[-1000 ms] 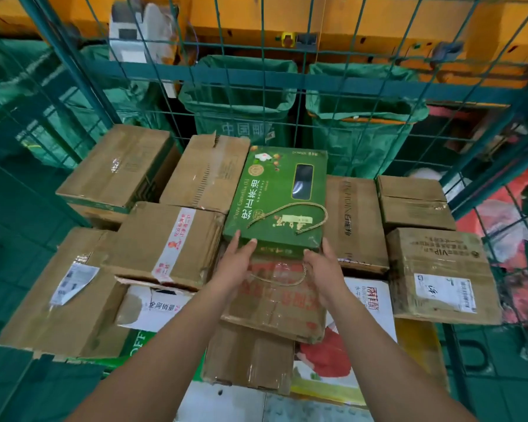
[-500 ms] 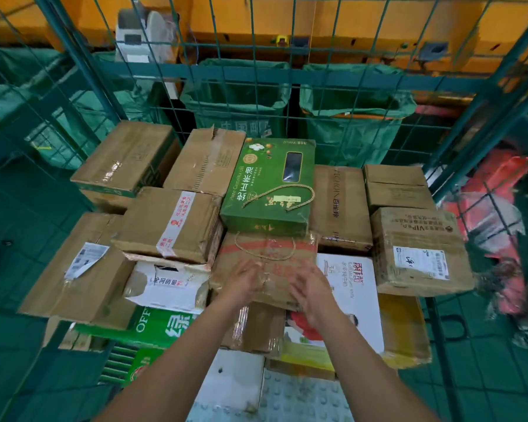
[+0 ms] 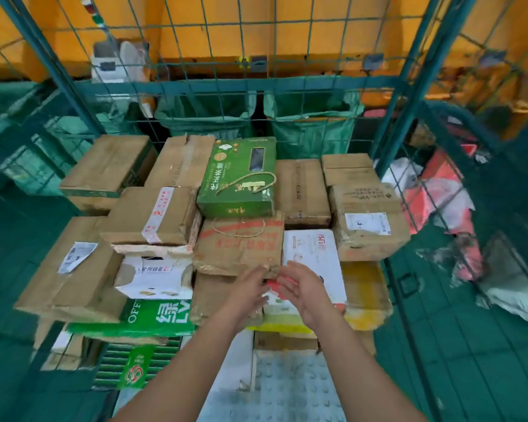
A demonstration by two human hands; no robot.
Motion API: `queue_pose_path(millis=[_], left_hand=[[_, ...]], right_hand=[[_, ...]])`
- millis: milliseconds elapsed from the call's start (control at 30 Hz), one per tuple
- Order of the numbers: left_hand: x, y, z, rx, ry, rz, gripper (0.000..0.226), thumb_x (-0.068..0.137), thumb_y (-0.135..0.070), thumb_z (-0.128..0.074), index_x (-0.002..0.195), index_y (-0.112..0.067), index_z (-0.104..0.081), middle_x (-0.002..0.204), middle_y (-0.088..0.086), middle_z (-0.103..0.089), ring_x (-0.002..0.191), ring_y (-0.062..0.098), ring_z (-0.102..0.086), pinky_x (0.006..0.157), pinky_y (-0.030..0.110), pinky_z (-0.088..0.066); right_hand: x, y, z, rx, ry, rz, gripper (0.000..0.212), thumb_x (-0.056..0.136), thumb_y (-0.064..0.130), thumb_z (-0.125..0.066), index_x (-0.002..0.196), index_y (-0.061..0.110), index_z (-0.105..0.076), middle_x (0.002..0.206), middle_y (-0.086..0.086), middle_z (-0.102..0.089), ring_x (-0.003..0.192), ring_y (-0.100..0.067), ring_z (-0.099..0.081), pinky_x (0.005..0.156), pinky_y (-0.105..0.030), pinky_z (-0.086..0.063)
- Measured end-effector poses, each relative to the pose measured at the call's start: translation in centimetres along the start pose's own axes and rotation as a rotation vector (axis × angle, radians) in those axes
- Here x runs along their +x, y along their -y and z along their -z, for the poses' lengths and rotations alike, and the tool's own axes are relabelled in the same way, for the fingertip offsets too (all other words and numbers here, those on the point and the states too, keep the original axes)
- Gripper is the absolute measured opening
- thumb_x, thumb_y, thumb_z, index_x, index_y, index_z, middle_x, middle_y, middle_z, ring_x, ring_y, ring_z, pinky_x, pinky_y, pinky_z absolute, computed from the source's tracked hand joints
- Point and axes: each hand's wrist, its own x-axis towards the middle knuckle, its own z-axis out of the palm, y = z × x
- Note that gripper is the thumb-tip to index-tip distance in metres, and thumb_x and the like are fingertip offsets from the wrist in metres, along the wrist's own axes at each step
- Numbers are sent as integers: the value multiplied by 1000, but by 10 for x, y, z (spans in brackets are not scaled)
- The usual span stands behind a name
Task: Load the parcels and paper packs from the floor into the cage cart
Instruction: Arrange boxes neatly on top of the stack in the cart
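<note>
Green gift box: lies flat on top of the stack inside the cage cart, toward the back, its rope handle uppermost; its long axis runs away from the person, toward the rear mesh.

Relation to the hands: the box sits straight ahead of and beyond both hands, well apart from them, with the brown handled carton between; neither hand is clearly nearer, the left being slightly more in line with it.

Left hand: empty; fingers straight and loosely spread, tips at or just over the near edge of the brown handled carton. Actual contact cannot be told.

Right hand: empty; fingers relaxed and slightly curled, hovering above the white printed box, just beside the left hand.

Stage (judgement): the green box appears set in place, both hands free; the next parcel would have to come from the floor, which lies out of view.

Neighbouring load: brown cartons crowd either side of the green box; a labelled carton sits at the right edge, a red-taped carton at the left, and green paper packs lie lower at the near left.

Surroundings: green sacks hang behind the rear mesh, against an orange structure.
</note>
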Motion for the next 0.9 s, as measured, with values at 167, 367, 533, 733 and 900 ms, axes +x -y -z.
queue_pose_path(millis=[167,367,533,733,900], left_hand=[[-4,11,2,17,168,-6,21,106,-36,-52,119,-24,-62,118,5,-74,111,19,-69,95,37,-47],[-11,67,25,1,293,100,14,104,-39,-57,117,-32,-58,124,-6,-64,104,15,-66,88,30,-53],[-40,118,27,108,394,213,11,105,-31,-58,115,-28,-61,119,-4,-65,95,16,-65,83,32,-50],[-83,160,-12,354,565,292,6,106,-29,-55,108,-30,-60,120,-5,-64,107,18,-64,95,35,-51],[-131,196,-60,532,758,317,6,105,-31,-56,107,-27,-60,114,-3,-64,106,21,-63,103,40,-48]], right_hand=[[-44,-18,9,48,-124,82,11,103,16,-59,102,19,-70,86,5,-78,88,-12,-73,89,-30,-55],[-75,-97,11,204,-322,86,22,105,25,-53,125,18,-61,122,-5,-65,109,-20,-65,94,-34,-52],[-123,-163,23,353,-476,44,27,105,30,-56,128,17,-62,124,-6,-66,105,-21,-65,81,-30,-53],[-196,-217,64,562,-719,91,32,104,28,-57,131,13,-62,126,-6,-68,109,-22,-67,83,-32,-52],[-259,-263,92,739,-881,128,30,105,27,-55,132,14,-59,130,-7,-66,113,-21,-65,84,-31,-53]])
